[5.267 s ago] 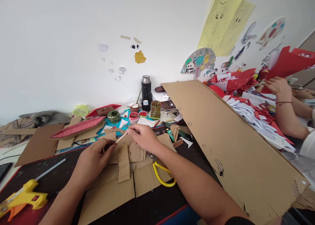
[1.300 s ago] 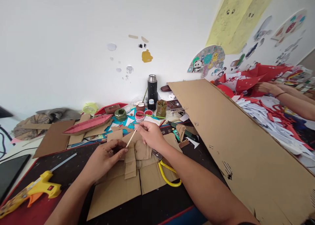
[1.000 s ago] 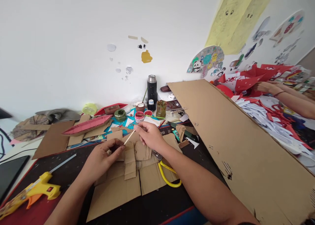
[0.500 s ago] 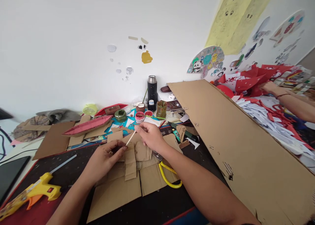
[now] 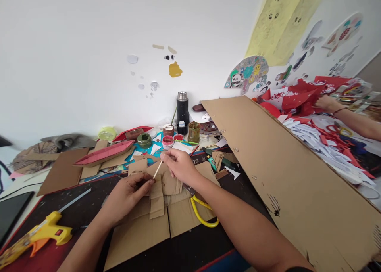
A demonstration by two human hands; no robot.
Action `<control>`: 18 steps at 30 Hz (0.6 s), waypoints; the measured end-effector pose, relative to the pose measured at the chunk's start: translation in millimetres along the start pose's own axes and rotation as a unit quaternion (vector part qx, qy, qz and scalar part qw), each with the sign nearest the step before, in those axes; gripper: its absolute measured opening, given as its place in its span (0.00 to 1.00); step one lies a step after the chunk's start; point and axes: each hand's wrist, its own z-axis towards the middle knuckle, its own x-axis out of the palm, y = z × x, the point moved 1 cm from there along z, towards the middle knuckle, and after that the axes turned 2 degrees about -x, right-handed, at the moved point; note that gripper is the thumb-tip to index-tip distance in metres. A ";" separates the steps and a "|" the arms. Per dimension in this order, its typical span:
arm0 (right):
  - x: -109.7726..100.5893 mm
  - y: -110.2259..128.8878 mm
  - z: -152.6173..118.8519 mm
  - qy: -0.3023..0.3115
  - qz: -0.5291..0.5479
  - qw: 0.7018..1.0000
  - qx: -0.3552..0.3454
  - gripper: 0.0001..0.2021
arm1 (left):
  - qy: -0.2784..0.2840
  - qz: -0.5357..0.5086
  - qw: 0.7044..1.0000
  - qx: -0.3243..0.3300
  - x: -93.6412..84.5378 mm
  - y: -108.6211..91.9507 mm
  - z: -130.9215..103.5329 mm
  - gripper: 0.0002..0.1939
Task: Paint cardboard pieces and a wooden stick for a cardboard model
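Thin pale wooden stick [image 5: 158, 170] slants above brown cardboard pieces [image 5: 141, 238] on the dark tabletop [image 5: 190, 246]; a white wall [image 5: 74, 66] rises beyond the left hand [image 5: 128, 193]. From that hand, pinching its near end, its long axis runs away and rightward to the right hand [image 5: 179, 165], pinching its far end.

Glue gun [image 5: 55, 228] — left of scissors [image 5: 205, 225]

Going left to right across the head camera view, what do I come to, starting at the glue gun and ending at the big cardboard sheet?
Glue gun, left hand, stick, right hand, cardboard sheet.
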 end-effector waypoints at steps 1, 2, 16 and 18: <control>-0.1 -0.4 0.5 -0.004 -0.002 1.000 0.001 0.11 | -0.007 0.001 1.000 -0.004 -0.1 2.3 0.2 0.22; -0.2 -1.0 1.0 -0.009 -0.003 1.000 0.003 0.12 | -0.014 0.004 1.000 -0.007 -0.3 4.5 0.5 0.23; 0.6 -2.3 1.9 -0.017 0.009 1.000 0.000 0.13 | 0.001 -0.016 1.000 -0.008 -1.0 3.8 0.6 0.21; 0.5 -0.2 1.1 -0.016 0.005 1.000 0.001 0.13 | -0.011 -0.017 1.000 -0.005 -2.5 5.3 0.7 0.22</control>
